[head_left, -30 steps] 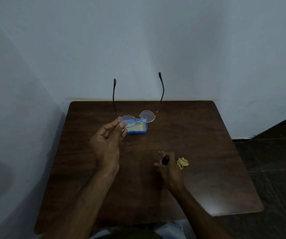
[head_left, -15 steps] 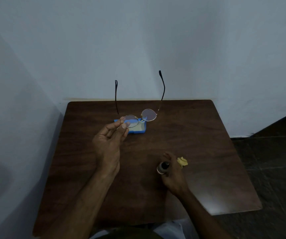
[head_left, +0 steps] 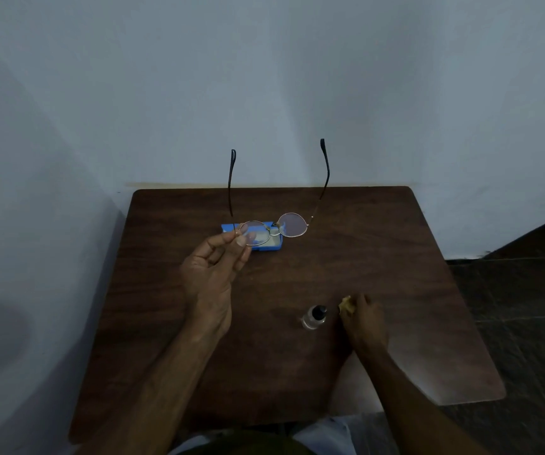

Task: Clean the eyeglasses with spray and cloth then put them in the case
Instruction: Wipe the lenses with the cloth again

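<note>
My left hand (head_left: 213, 270) pinches the left lens rim of round thin-framed eyeglasses (head_left: 292, 224), held in the air above the table with both temples open and pointing away from me. Behind and below them an open blue case (head_left: 269, 246) lies on the dark wooden table (head_left: 379, 244). A small clear spray bottle with a black cap (head_left: 313, 318) stands upright on the table near the front right. Just right of it my right hand (head_left: 363, 320) rests on a crumpled yellow cloth (head_left: 345, 303), fingers closing over it.
The table stands in a corner, with pale walls behind it and to its left. Dark floor tiles (head_left: 510, 290) lie to the right. My lap shows at the bottom edge.
My right hand set the spray bottle down on the table, let go of it and moved right onto the yellow cloth. My left hand kept the eyeglasses raised, nearly still.
</note>
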